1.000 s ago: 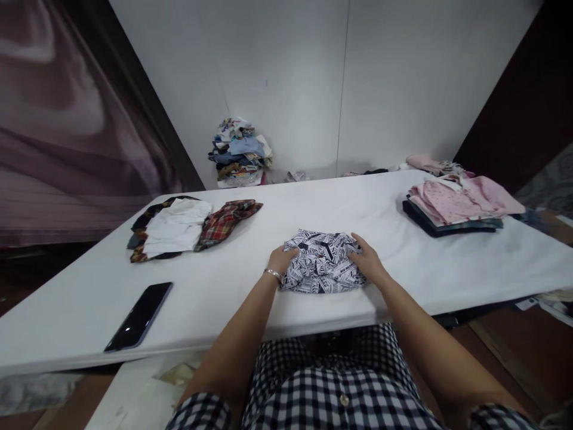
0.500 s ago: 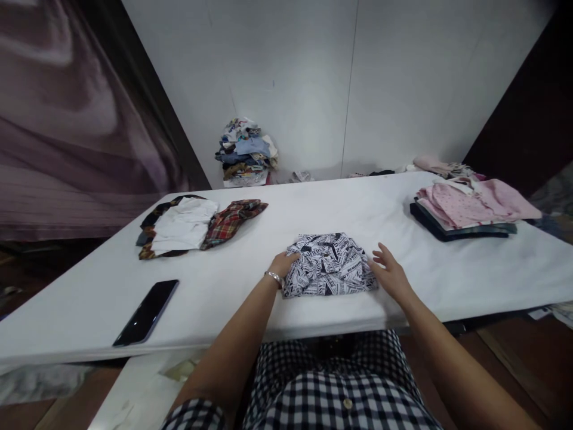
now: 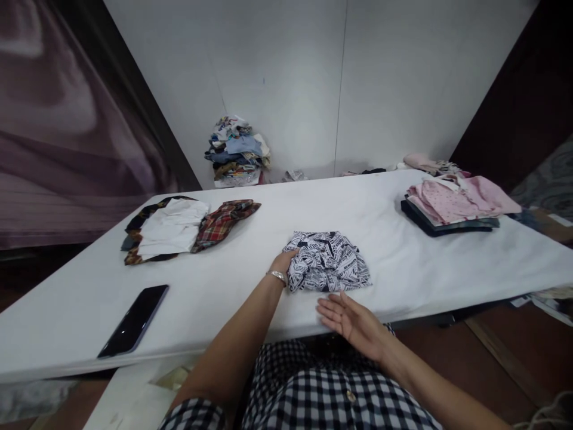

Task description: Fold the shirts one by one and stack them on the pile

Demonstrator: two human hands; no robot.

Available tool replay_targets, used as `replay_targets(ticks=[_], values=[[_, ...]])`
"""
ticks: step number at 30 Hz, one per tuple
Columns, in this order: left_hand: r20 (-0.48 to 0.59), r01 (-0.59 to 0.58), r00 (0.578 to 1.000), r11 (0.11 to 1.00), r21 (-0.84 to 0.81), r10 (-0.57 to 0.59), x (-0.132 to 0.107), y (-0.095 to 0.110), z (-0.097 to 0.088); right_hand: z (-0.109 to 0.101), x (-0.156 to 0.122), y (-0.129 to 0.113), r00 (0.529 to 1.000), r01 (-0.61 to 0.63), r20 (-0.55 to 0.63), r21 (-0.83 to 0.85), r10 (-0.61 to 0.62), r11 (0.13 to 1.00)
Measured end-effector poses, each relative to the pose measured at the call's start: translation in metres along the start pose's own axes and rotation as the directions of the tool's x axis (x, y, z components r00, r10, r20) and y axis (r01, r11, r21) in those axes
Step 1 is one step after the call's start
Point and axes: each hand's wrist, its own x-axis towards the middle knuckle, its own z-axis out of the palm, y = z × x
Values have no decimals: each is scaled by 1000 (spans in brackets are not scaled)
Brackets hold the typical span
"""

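A folded black-and-white newsprint-pattern shirt [image 3: 329, 261] lies near the front edge of the table, its middle bunched. My left hand [image 3: 283, 263] grips its left side, the fingers partly hidden by the cloth. Just in front of the shirt, and apart from it, is my right hand [image 3: 351, 322]; it holds nothing, with the palm turned up and the fingers stretched out toward the left.
A white-covered table [image 3: 286, 209] spans the view. On its left are a white garment [image 3: 172, 227], a red plaid garment [image 3: 226, 222] and a phone [image 3: 133, 322]. Folded clothes topped by a pink shirt [image 3: 463, 200] lie right. A clothes pile [image 3: 239, 152] stands behind.
My right hand has left the shirt's right side and moved left and nearer to me, turning palm up. My left hand stays at the shirt's left side. The view has shifted slightly.
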Motion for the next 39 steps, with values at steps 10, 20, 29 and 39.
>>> replay_targets(ticks=[10,20,29,39], values=[[-79,-10,997,996,-88,3,-34,-11,1,26,59,-24,968,245,-126,269,-218,932],[-159,-139,979,989,-43,130,-42,-37,-10,21,79,-27,918,237,-335,31,-214,971],[45,194,981,976,-97,-190,-71,-17,-4,25,74,-44,937,265,-280,172,-211,949],[21,88,995,933,350,-101,-56,-19,-4,20,53,-91,914,404,-101,155,-392,901]])
